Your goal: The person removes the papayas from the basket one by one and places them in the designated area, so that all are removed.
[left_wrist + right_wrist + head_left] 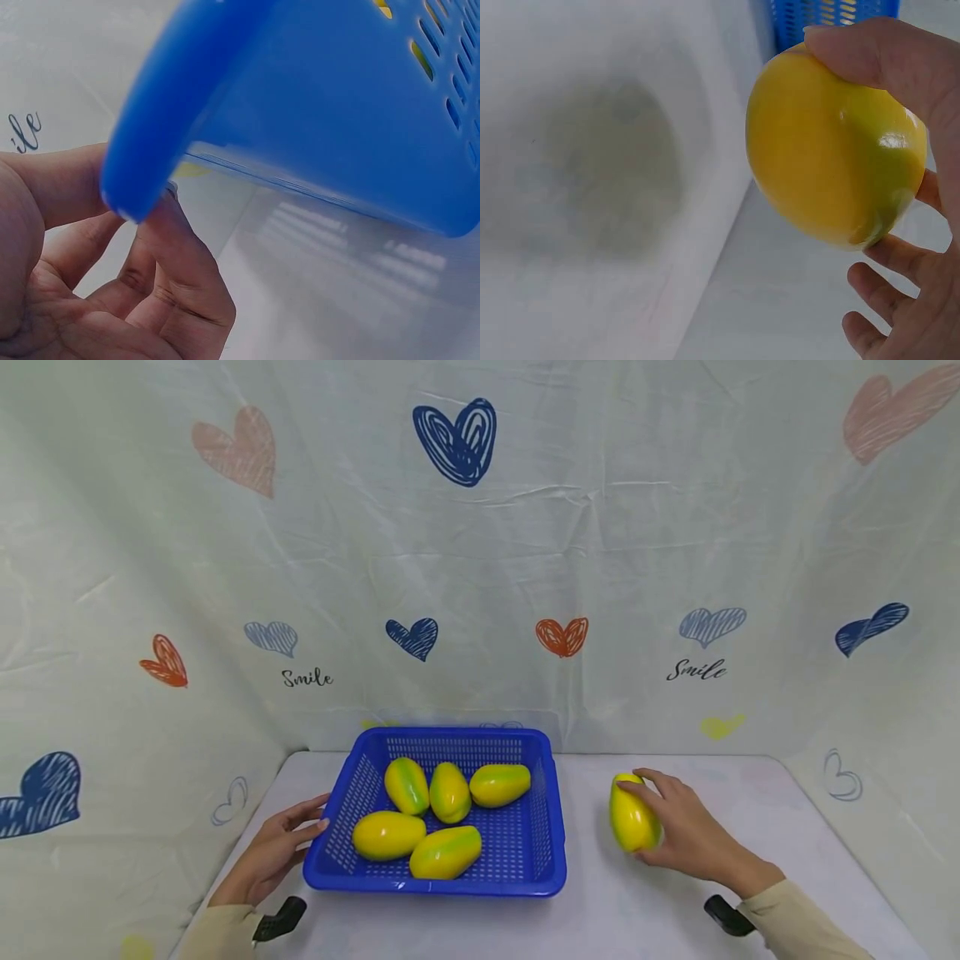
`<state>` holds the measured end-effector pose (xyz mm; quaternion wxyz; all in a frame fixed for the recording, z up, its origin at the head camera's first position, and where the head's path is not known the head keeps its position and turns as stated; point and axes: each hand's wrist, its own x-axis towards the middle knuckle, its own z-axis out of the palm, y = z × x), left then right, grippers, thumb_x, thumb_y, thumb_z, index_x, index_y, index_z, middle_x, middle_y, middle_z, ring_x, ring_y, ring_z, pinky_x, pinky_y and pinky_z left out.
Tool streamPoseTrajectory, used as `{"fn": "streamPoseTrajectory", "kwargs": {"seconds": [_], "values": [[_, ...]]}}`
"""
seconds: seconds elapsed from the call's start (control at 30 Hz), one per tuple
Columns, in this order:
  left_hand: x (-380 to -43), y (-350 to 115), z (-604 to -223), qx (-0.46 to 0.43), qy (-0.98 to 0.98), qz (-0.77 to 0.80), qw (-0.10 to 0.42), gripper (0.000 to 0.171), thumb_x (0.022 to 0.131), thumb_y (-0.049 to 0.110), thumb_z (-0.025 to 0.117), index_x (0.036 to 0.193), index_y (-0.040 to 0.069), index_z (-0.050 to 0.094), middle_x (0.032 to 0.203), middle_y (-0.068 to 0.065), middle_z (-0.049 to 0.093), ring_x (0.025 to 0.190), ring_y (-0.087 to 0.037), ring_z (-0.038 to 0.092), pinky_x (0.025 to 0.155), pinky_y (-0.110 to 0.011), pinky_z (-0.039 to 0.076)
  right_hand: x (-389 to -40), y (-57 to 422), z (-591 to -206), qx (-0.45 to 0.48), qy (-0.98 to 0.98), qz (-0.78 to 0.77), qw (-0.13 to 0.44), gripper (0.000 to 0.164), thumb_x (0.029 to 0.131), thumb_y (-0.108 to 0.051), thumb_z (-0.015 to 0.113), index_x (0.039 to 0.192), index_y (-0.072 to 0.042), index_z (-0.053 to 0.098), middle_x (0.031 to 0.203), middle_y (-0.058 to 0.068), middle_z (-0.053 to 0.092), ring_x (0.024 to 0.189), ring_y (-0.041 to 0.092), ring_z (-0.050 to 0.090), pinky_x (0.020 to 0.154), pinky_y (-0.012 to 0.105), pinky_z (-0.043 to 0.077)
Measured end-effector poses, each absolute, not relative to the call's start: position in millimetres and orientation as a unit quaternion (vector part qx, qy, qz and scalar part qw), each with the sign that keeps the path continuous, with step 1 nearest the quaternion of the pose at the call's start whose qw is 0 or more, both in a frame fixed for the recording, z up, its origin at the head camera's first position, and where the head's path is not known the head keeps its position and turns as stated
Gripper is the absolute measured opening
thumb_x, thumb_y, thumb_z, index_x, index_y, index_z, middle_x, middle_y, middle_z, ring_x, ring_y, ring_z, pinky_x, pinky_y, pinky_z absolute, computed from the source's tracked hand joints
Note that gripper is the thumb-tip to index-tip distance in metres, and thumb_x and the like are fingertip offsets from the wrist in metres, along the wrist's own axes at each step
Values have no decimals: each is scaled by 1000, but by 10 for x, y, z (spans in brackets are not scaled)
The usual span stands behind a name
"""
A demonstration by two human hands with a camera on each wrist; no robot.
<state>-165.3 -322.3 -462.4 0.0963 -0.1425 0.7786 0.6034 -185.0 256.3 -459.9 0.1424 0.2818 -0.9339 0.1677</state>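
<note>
A pale sheet (637, 552) printed with hearts and "Smile" spans the whole back, and below it runs the white desk (592, 910). Up against the far edge, left of centre, sits the blue basket (510, 887), its back rim overlapping that edge from this angle. Here's the right hand (686, 827), over the right half of the desk, between the basket and the right edge! Its thumb and fingers pinch a yellow-green fruit (632, 818) from opposite sides, while the lower fingers (877, 291) spread apart beside it. That fruit looks lifted off the desk, though from above it's hard to be sure. Over by the left edge, the left hand (273, 852) pinches the basket's left rim between thumb and fingers. Inside, five more fruits (450, 793) lie on the floor: three towards the back, two nearer the front. Smallest of all, a black device (281, 920) at each wrist, beside beige sleeves (802, 922).
</note>
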Motion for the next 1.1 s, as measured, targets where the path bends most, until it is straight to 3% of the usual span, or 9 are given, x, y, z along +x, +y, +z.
{"fn": "streamPoseTrajectory", "kwargs": {"seconds": [0.57,1.1], "values": [[-1651,-3206,-4624,-148,779,601,98,63,108,15,61,163,-1,34,155,-31,38,105,-19,64,95,-36,59,-1997,2765,-4851,236,-957,142,93,89,65,-30,102,141,-7,62,143,25,56,126,50,53,106,73,40],[-1637,-3208,-4625,-156,775,605,97,63,109,15,61,163,0,34,155,-31,37,104,-18,64,92,-33,59,-2047,2829,-4965,232,-959,152,56,89,69,-32,100,144,-5,59,147,28,54,127,53,54,103,73,44]]}}
